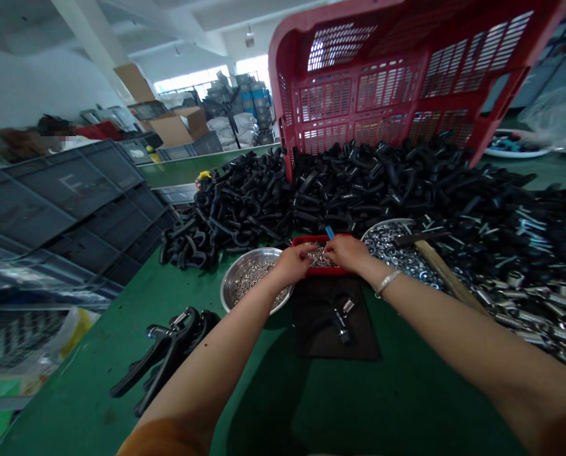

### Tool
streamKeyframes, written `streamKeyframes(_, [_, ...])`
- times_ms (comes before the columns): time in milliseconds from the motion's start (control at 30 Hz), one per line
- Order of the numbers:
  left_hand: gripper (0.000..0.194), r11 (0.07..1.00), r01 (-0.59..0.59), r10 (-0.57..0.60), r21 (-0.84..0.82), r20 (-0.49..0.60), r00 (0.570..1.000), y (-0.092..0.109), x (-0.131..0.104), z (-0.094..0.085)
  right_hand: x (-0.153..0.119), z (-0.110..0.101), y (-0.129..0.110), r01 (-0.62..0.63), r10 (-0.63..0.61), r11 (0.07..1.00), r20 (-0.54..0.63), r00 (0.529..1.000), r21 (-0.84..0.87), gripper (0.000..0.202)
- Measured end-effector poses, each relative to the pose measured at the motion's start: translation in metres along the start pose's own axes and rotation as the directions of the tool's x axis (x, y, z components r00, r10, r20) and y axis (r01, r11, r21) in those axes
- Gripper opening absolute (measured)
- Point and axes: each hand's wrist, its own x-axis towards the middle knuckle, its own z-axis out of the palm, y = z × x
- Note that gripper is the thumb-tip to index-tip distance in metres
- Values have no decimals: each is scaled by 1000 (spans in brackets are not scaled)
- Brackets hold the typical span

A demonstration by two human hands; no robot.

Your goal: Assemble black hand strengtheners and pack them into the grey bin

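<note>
Both hands are over a small red tray (323, 272) of tiny metal parts. My left hand (292, 264) reaches in from the left side, its fingers drawn together; anything in them is too small to make out. Opposite it, my right hand (349, 252) pinches among the parts, its fingertip contents also unclear. A blue strip-like piece (329, 232) sticks up beside the right hand; whether it is held cannot be seen. Just below the tray, a black hand grip with a spring (340, 316) lies on a dark mat (311, 345). A metal bowl (226, 285) of small parts stands left.
Behind the tray rise heaps of black handles (254, 196) and a tipped red crate (287, 76). Rightward are a bowl of metal parts (390, 244), a wooden-handled hammer (447, 272) and springs (539, 310). Assembled hand grips (173, 348) lie front left, near grey crates (59, 196).
</note>
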Motion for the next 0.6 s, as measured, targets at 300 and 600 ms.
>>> streamKeyframes(300, [19,971,126,-85,-204,197,977,6,-48,27,-56,-8,15,85,-65,959,-82,994,271,24])
streamKeyframes(600, [15,968,-95,81,232,70,994,2,-72,35,-118,22,27,93,-63,932,-96,993,349,23])
